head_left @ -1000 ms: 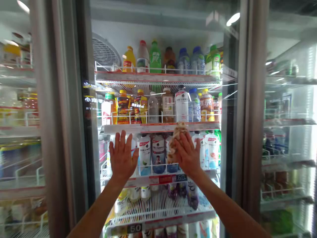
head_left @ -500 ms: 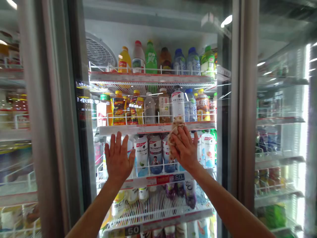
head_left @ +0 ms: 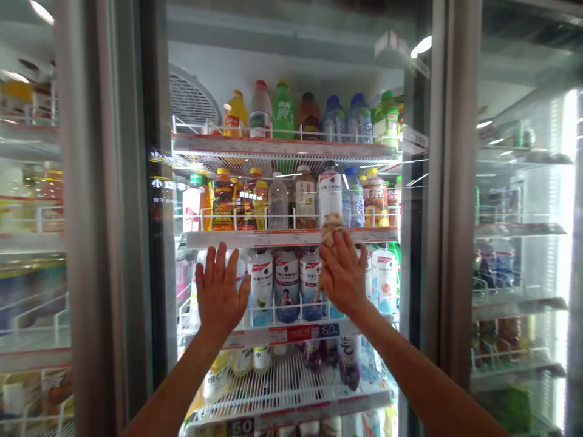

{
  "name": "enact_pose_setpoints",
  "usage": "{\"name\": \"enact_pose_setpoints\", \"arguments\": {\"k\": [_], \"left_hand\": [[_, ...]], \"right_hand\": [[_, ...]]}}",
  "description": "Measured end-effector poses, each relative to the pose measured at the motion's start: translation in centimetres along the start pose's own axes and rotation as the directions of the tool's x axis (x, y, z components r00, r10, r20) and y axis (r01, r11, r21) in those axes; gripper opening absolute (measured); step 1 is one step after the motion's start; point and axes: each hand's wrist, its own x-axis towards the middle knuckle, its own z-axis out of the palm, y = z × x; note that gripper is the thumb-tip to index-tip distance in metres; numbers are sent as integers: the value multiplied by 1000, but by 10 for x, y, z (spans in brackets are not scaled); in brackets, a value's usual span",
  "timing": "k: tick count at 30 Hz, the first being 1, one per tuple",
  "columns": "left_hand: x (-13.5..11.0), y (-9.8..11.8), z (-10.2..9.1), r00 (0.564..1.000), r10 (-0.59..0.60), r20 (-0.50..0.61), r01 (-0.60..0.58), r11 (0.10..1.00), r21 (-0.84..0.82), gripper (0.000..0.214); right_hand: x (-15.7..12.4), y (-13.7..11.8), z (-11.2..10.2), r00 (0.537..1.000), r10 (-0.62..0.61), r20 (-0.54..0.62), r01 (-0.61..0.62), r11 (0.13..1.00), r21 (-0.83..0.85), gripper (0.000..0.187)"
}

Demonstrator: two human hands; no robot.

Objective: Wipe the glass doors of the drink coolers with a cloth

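Note:
My right hand (head_left: 342, 278) presses a crumpled, mottled tan-and-white cloth (head_left: 332, 229) against the glass door (head_left: 291, 67) of a drinks cooler, with the cloth sticking out above my fingers. My left hand (head_left: 221, 292) lies flat on the same glass, fingers spread, holding nothing. Behind the glass, just past my palms, stand white-labelled bottles (head_left: 286, 285) on a wire shelf.
Metal door frames (head_left: 122, 206) run upright on both sides, with neighbouring glass doors and stocked shelves beyond them. Behind this door, several shelves hold juice, soda and water bottles, and a round fan grille (head_left: 194, 100) sits at the upper left.
The cloth has bunched higher and narrower above my right hand, which has shifted slightly on the glass. My left hand stays flat on the door, and the view has moved a little.

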Motion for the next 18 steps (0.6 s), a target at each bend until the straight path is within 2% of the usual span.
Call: {"name": "enact_pose_setpoints", "arguments": {"k": [1,3,6,8,9,10,12,14,15,17,18], "left_hand": [[0,0,0,1000,1,2,-1,1000,-2,63],[0,0,0,1000,4,4,-4,1000,-3,63],[0,1,0,1000,2,2,-2,1000,7,63],[1,3,0,1000,1,-1,-1,1000,11,64],[1,3,0,1000,3,-3,-3,1000,10,64],[1,4,0,1000,3,-4,-3,1000,8,64],[2,4,0,1000,-3,-3,3,1000,-1,64],[1,3,-1,1000,-13,3,13,1000,-10,64],[1,3,-2,1000,-15,6,15,1000,-14,63],[0,2,-2,1000,-14,10,14,1000,-20,63],[0,1,-3,1000,-12,14,12,1000,-21,62]], "right_hand": [[-2,-5,0,999,-41,18,41,999,6,37],[-7,11,-4,999,-27,26,29,998,-56,38],[-5,73,-13,981,191,-44,-196,959,-203,42],[3,103,-15,927,356,-116,-374,898,-230,45],[9,108,-14,903,407,-139,-429,877,-219,47],[14,103,-11,894,422,-149,-446,873,-200,47],[20,69,-3,932,341,-120,-357,922,-152,46],[18,18,5,993,118,-21,-119,990,-78,44],[15,-5,8,999,-24,32,25,999,-25,42],[6,-32,10,968,-233,92,228,972,63,38],[3,-33,9,960,-264,95,258,964,73,37]]}}
